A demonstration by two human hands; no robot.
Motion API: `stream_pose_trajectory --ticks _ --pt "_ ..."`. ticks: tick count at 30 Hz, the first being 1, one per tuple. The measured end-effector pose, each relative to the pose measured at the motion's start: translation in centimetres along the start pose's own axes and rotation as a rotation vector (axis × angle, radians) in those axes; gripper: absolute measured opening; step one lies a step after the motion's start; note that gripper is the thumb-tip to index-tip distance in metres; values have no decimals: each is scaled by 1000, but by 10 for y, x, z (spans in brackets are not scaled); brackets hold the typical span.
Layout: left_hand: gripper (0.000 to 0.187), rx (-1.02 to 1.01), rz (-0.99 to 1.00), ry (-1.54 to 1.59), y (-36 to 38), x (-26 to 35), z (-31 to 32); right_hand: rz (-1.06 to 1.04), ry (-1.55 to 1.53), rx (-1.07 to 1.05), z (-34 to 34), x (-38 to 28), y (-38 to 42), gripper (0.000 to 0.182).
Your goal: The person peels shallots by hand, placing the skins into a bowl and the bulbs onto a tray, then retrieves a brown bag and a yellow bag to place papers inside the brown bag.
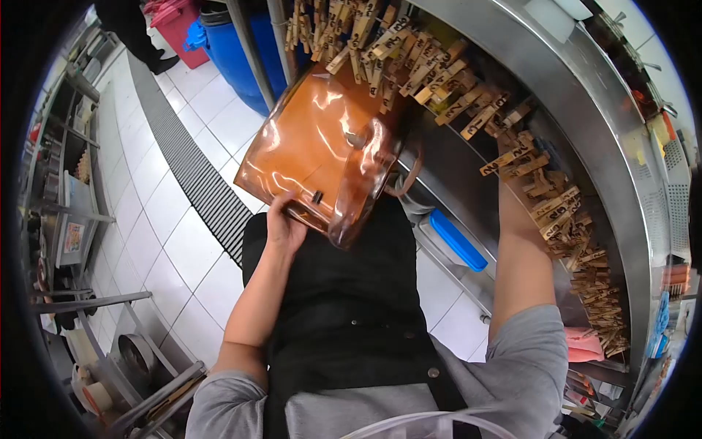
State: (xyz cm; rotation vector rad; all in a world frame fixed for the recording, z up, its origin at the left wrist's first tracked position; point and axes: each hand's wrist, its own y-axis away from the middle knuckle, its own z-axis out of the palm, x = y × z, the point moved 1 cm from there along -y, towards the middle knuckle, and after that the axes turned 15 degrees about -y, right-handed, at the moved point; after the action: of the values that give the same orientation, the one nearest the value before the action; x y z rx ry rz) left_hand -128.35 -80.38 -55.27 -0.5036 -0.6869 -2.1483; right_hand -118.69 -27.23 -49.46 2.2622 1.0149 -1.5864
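Note:
My left hand [285, 224] is closed on the near lower edge of an amber see-through plastic container [307, 139]. It is boxy and shiny, with a curved handle [414, 170] on its right side and a small dark mark near my fingers. The container is tilted in front of my apron, and its far end passes under a row of wooden clothespins [439, 77]. My right forearm [521, 249] reaches forward beneath the steel counter's edge. Clothespins with handwritten marks hide my right hand, so its fingers and anything in them cannot be seen.
The steel counter [585, 102] curves along the right. Below it is a box with a blue lid [458, 240]. A blue barrel [241, 58] and red bin [175, 29] stand ahead. A floor drain grate [175, 146] and metal racks [95, 300] lie left. Another person's shoe [162, 64] shows far off.

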Motion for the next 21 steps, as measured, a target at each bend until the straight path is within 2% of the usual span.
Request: stream_pose_trajectory --ticks 1,3,4,11,14,17,19,21 --pt "40 1 7 -5 -3 2 -5 -20 77 -2 9 1 -5 54" --pt "42 126 48 -102 -12 5 -14 -48 223 1 24 2 -16 54" --pt "46 135 126 -235 -13 6 -18 -56 297 -2 33 6 -19 54" --pt "54 171 196 -269 -2 26 -19 -88 552 32 51 10 -41 54" --pt "56 170 154 -267 0 32 -20 -138 657 21 62 9 -38 54" --pt "56 240 116 -266 14 47 1 -207 727 -60 82 -9 -5 54" --pt "56 253 60 -241 24 57 8 -253 765 -158 105 -25 45 54" --pt "56 312 14 -254 44 74 35 -254 778 -242 111 -69 93 54"
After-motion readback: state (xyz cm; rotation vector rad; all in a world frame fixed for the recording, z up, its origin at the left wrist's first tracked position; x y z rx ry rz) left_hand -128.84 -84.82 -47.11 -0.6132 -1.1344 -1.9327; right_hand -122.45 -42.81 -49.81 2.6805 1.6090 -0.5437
